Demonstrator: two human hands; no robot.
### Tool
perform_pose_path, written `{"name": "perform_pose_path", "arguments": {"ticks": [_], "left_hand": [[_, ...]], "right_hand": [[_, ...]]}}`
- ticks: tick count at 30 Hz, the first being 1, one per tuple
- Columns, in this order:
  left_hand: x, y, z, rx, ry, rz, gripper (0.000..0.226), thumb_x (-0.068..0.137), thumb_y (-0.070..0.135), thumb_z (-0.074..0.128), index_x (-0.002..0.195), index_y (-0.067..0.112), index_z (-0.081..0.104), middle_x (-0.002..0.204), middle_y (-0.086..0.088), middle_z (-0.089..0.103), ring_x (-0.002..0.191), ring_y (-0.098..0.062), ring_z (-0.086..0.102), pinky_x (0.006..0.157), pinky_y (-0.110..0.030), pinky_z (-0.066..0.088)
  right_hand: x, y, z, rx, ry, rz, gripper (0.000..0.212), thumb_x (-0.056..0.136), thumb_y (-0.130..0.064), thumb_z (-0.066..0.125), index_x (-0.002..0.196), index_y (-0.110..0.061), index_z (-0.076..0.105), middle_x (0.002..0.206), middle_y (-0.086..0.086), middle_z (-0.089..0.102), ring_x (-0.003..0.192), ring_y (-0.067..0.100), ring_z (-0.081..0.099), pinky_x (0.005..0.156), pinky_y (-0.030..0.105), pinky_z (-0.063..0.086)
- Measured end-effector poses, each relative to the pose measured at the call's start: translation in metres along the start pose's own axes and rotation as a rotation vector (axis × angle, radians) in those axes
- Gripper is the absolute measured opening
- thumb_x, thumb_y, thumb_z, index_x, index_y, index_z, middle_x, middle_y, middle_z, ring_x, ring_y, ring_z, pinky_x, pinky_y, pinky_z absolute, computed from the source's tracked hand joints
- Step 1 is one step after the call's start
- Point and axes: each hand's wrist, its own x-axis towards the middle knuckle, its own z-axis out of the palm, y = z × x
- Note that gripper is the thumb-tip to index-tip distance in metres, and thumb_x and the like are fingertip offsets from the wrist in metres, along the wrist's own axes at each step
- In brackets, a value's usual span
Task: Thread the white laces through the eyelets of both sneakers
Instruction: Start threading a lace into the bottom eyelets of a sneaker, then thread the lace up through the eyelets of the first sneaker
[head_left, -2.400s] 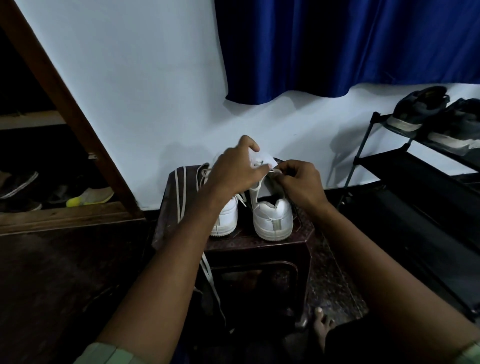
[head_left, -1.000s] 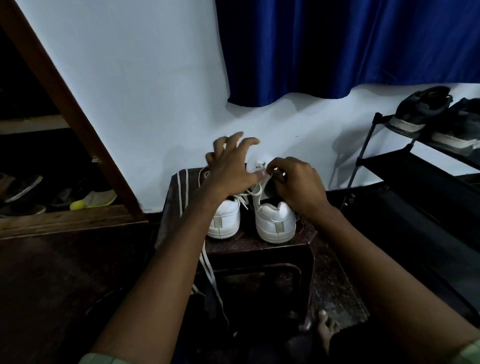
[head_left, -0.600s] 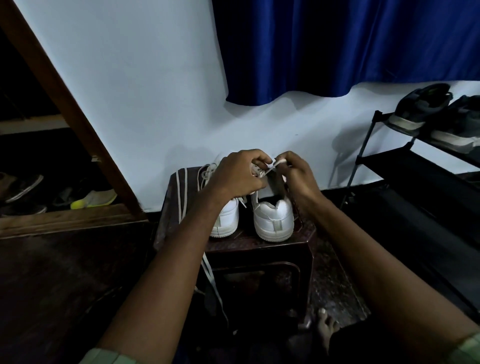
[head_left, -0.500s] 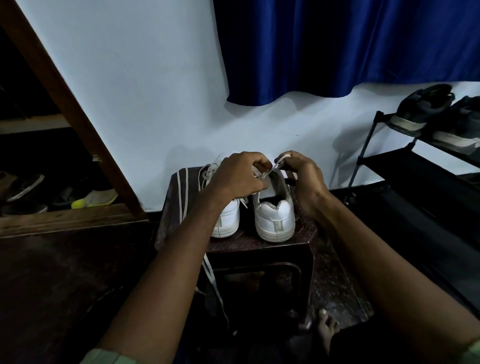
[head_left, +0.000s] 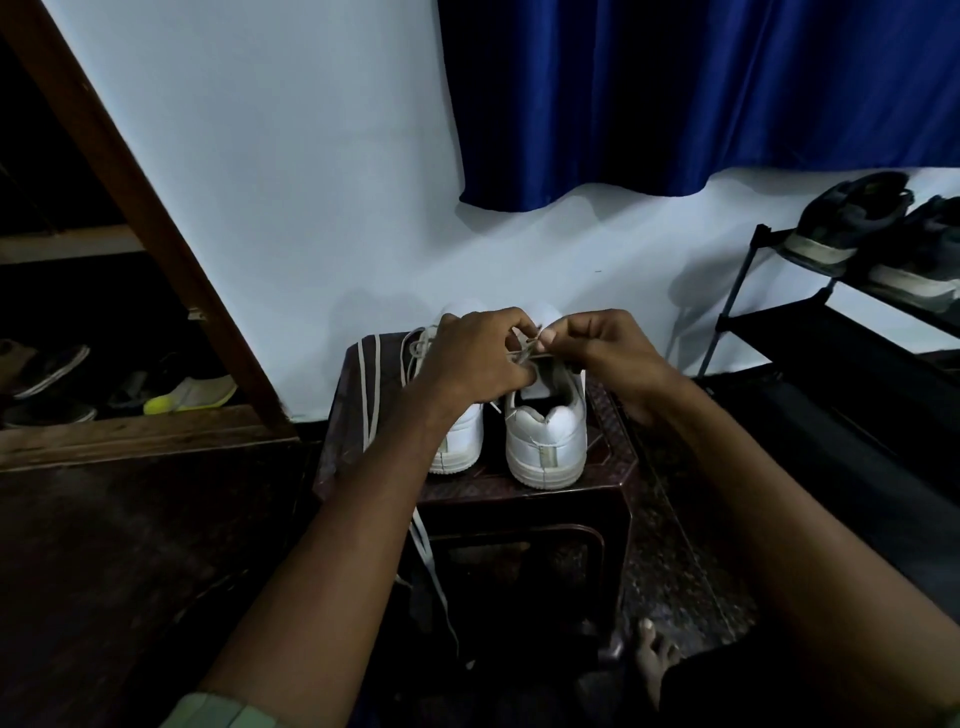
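- Two white sneakers (head_left: 545, 441) stand side by side, heels toward us, on a small dark worktop (head_left: 608, 452) set against the pale wall (head_left: 260, 182).
- We see a short stretch of white lace (head_left: 522, 355) pulled across the opening of the right-hand sneaker, just above its tongue.
- Our left hand (head_left: 475, 358) reaches over the left-hand sneaker; its fingers (head_left: 519, 325) are curled, and finger and thumb pinch one end of that lace.
- Our right hand (head_left: 605, 345) meets it from the other side, fingers bent, the tips nipping the lace close to the left hand.
- We cannot tell which eyelet the lace passes through; the hands cover that part.
- A second loose lace (head_left: 370, 395) lies along the left edge of the worktop, and a strand hangs down over its front.
- Below the worktop, a bare foot (head_left: 652, 657) rests on the dark floor.
- To our right stands a black shoe rack (head_left: 779, 332) with dark shoes (head_left: 852, 218) on its upper shelf.
- To our left, behind a slanting wooden beam (head_left: 135, 208), more footwear sits in shadow, among it a yellow-green shoe (head_left: 189, 395).
- A deep blue curtain (head_left: 675, 88) hangs over the wall above.
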Motion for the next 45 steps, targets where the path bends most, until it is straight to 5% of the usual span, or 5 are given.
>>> {"name": "perform_pose_path", "arguments": {"ticks": [12,19,26,41,45], "left_hand": [[0.001,0.004,0.009,0.163,0.067,0.073,0.045,0.077,0.035,0.077,0.122,0.035,0.067,0.105,0.01,0.074,0.112,-0.018,0.061,0.097,-0.038,0.032],[0.001,0.001,0.01,0.183,0.106,0.038,0.045,0.08,0.029,0.075,0.123,0.028,0.065,0.117,0.005,0.07,0.112,-0.022,0.064,0.096,-0.039,0.039],[-0.001,0.004,0.012,0.179,0.145,0.024,0.05,0.078,0.024,0.077,0.126,0.029,0.062,0.117,0.005,0.071,0.108,-0.023,0.067,0.092,-0.037,0.047],[-0.003,0.013,0.018,0.067,0.22,-0.134,0.046,0.081,0.023,0.074,0.125,0.029,0.063,0.114,0.002,0.075,0.108,-0.023,0.07,0.088,-0.035,0.052],[-0.003,0.017,0.02,0.033,0.207,-0.163,0.039,0.086,0.025,0.069,0.124,0.028,0.064,0.115,-0.001,0.076,0.109,-0.028,0.069,0.09,-0.041,0.055]], "right_hand": [[0.001,-0.008,-0.009,-0.7,0.219,-0.235,0.021,0.078,-0.036,0.088,0.068,-0.023,0.075,0.047,-0.011,0.047,0.047,0.006,0.042,0.052,0.02,0.03],[-0.002,-0.022,-0.02,0.76,0.102,0.12,0.032,0.107,-0.023,0.048,0.077,-0.012,0.055,0.066,0.003,0.06,0.065,0.018,0.059,0.073,0.032,0.05],[0.001,0.002,-0.022,-0.602,0.106,-0.133,0.044,0.08,-0.05,0.083,0.068,-0.017,0.057,0.056,-0.007,0.056,0.051,0.01,0.048,0.053,0.028,0.036],[-0.003,0.005,0.012,-0.893,0.191,-0.405,0.01,0.09,-0.025,0.07,0.096,-0.031,0.074,0.085,-0.01,0.055,0.072,0.02,0.06,0.059,0.033,0.049],[0.003,0.008,0.016,-0.43,0.182,-0.346,0.008,0.097,-0.014,0.066,0.091,-0.016,0.071,0.098,0.0,0.059,0.087,0.012,0.062,0.073,0.023,0.05]]}}
